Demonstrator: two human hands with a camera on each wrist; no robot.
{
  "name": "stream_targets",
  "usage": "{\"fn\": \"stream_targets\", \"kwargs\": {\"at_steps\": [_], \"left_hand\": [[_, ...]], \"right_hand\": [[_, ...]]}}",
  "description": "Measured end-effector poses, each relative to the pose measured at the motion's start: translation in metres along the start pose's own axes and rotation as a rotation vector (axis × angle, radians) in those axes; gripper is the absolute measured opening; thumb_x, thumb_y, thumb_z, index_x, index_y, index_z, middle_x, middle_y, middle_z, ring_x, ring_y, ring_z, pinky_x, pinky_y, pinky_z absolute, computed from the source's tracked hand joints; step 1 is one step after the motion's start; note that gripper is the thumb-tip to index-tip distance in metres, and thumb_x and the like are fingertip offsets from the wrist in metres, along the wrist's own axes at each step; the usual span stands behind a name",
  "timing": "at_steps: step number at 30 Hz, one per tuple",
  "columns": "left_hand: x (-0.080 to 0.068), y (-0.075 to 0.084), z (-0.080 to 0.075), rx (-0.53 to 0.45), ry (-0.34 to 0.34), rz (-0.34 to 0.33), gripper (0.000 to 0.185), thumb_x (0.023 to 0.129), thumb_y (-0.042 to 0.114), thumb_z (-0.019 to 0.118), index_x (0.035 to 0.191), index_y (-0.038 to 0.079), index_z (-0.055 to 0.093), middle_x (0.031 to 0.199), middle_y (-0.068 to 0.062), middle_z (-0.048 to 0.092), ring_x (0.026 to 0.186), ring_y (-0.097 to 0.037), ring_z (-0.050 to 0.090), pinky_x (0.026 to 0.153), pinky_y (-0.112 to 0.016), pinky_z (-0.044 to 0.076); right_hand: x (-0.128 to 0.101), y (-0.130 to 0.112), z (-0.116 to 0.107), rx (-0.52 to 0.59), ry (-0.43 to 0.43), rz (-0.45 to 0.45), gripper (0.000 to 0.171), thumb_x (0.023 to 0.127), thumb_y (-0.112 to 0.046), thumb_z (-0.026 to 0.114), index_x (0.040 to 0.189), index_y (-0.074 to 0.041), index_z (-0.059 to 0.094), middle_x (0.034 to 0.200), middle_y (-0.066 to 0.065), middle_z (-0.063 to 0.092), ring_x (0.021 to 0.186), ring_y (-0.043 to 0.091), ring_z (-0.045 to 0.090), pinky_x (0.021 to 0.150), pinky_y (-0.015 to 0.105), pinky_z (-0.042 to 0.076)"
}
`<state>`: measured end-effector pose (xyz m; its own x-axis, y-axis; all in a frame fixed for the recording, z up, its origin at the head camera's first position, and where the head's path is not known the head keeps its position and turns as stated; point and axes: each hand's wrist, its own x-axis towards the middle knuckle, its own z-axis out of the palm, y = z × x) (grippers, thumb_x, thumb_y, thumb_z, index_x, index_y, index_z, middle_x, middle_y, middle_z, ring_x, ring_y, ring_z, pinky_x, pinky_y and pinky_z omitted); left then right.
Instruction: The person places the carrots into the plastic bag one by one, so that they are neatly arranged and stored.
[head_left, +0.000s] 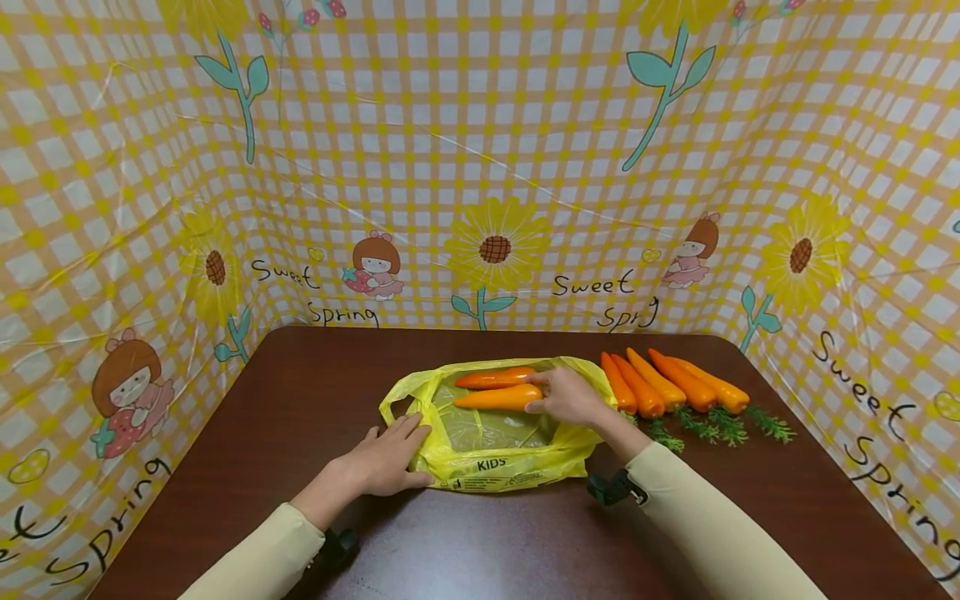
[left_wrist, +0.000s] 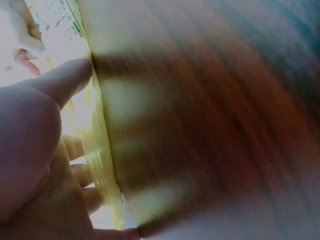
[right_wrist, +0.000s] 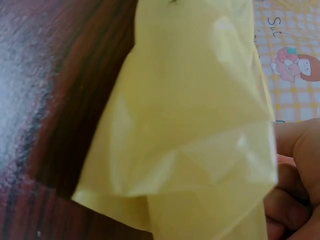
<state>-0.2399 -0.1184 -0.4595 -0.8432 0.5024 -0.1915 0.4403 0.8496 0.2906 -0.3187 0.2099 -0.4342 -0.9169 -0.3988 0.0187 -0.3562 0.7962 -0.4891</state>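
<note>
A yellow plastic bag printed with "KIDS" lies on its side on the table, its mouth spread wide. Two orange carrots are side by side within the mouth. My right hand reaches in from the right and pinches the thick end of the nearer carrot. In the right wrist view, the bag's side covers most of what that hand holds. My left hand rests with spread fingers on the bag's left edge, beside its handle loop; the left wrist view shows its thumb against the yellow plastic.
Several more carrots with green leafy tops lie in a row right of the bag. The dark brown table is walled at the back and sides by a checked cloth with sunflowers.
</note>
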Motion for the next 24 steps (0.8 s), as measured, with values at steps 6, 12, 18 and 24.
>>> {"fn": "stream_targets", "kwargs": {"at_steps": [6,12,18,24], "left_hand": [[-0.002,0.001,0.000,-0.003,-0.004,-0.005,0.081,0.096,0.053,0.062,0.158,0.010,0.033,0.167,-0.013,0.020,0.154,-0.035,0.020,0.116,-0.066,0.022],[-0.004,0.004,0.000,-0.011,-0.011,-0.009,0.081,0.096,0.053,0.063,0.157,0.009,0.034,0.167,-0.014,0.020,0.154,-0.034,0.021,0.116,-0.066,0.022],[-0.003,0.004,-0.001,0.004,-0.008,-0.007,0.081,0.096,0.053,0.062,0.157,0.009,0.034,0.167,-0.014,0.021,0.154,-0.034,0.021,0.116,-0.065,0.023],[-0.003,0.004,-0.002,0.000,-0.007,-0.002,0.081,0.096,0.053,0.062,0.157,0.009,0.034,0.167,-0.014,0.020,0.154,-0.035,0.021,0.115,-0.066,0.022]], "right_hand": [[0.000,0.002,0.005,-0.034,0.004,0.008,0.054,0.091,-0.023,0.076,0.139,-0.002,0.061,0.054,-0.005,0.035,0.048,0.010,0.025,0.050,0.026,0.026],[0.001,0.001,0.009,-0.108,0.015,0.037,0.051,0.091,-0.023,0.076,0.137,-0.004,0.063,0.054,-0.004,0.040,0.048,0.009,0.029,0.049,0.026,0.027],[-0.001,-0.001,0.011,-0.131,0.045,0.034,0.051,0.090,-0.021,0.076,0.137,-0.007,0.063,0.065,-0.001,0.055,0.050,0.010,0.035,0.050,0.028,0.030],[0.000,-0.003,0.013,-0.181,0.066,0.034,0.048,0.092,-0.024,0.074,0.137,-0.012,0.064,0.063,-0.001,0.056,0.050,0.010,0.036,0.047,0.027,0.028]]}}
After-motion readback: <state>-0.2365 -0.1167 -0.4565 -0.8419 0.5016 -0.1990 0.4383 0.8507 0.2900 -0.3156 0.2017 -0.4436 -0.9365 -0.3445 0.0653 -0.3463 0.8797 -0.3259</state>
